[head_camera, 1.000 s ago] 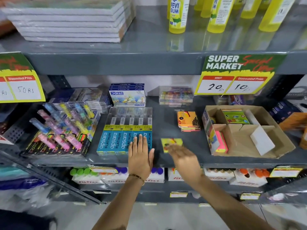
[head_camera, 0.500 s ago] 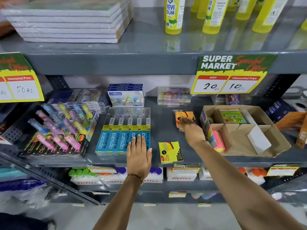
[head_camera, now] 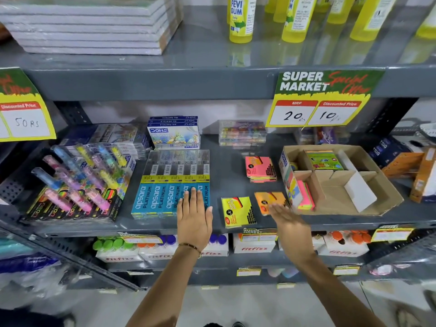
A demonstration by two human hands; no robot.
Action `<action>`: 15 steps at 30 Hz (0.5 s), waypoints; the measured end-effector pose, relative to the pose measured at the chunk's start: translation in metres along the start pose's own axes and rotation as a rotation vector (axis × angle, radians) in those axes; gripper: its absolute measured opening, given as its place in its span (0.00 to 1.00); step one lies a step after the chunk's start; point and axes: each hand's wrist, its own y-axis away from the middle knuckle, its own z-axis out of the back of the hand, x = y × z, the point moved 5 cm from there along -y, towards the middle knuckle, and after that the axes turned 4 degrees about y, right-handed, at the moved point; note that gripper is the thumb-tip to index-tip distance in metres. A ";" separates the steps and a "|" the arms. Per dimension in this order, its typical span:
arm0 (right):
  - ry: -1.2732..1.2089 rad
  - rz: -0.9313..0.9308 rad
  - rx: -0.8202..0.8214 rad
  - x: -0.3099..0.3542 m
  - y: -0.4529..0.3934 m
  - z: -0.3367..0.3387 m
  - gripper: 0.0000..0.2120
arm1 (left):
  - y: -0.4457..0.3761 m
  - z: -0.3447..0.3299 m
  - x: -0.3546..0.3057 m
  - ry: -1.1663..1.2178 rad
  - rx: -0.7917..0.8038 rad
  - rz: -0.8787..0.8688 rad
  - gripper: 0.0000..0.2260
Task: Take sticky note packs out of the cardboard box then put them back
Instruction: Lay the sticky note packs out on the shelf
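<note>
The open cardboard box point(head_camera: 387, 185) sits at the right of the middle shelf. It holds a green sticky note pack point(head_camera: 324, 160) at the back and pink packs point(head_camera: 305, 195) upright in its left compartment. Left of it lie a stack topped by a pink pack point(head_camera: 259, 168), a yellow pack point(head_camera: 238, 211) and a blurred orange pack point(head_camera: 265, 201) near the shelf front. My right hand point(head_camera: 291, 224) is open and flat, its fingertips at the orange pack's near edge. My left hand point(head_camera: 194, 218) rests flat on the pencil boxes, holding nothing.
Blue Apsara pencil boxes point(head_camera: 160, 197) lie left of the yellow pack, with a highlighter display point(head_camera: 77, 182) further left. Pastel boxes point(head_camera: 174, 133) and clear cases point(head_camera: 241, 133) stand at the back. Orange cartons point(head_camera: 422, 175) crowd the box's right side. A price sign point(head_camera: 318, 100) hangs above.
My right hand went to the stack behind, then came back to the shelf front. The orange pack that topped the stack now lies beside the yellow pack. My left hand stayed put.
</note>
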 end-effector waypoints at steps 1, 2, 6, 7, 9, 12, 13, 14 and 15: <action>0.022 0.000 0.041 0.002 0.007 -0.003 0.30 | 0.000 0.000 0.000 -0.001 -0.005 -0.004 0.28; 0.027 -0.012 0.078 0.004 0.012 -0.005 0.29 | 0.000 0.000 0.000 -0.001 -0.007 -0.007 0.29; -0.094 -0.155 0.055 0.005 0.002 0.003 0.17 | 0.000 0.000 0.000 0.012 -0.003 -0.012 0.30; -0.161 -0.197 0.033 0.003 -0.009 0.004 0.16 | 0.000 0.000 0.000 0.013 -0.001 -0.013 0.30; -0.241 -0.251 0.048 -0.002 -0.040 0.002 0.19 | -0.001 0.001 0.000 0.009 -0.007 -0.013 0.30; -0.167 -0.238 0.275 -0.010 -0.092 -0.027 0.29 | 0.000 -0.001 0.002 0.018 0.000 -0.014 0.29; -0.119 -0.201 0.356 -0.010 -0.106 -0.038 0.30 | 0.000 -0.002 0.003 0.024 -0.003 -0.015 0.29; -0.064 -0.157 0.418 -0.009 -0.115 -0.049 0.31 | 0.000 -0.003 0.003 0.032 -0.004 -0.014 0.28; -0.019 -0.124 0.462 -0.009 -0.120 -0.057 0.30 | -0.001 -0.003 0.003 0.042 -0.005 -0.011 0.27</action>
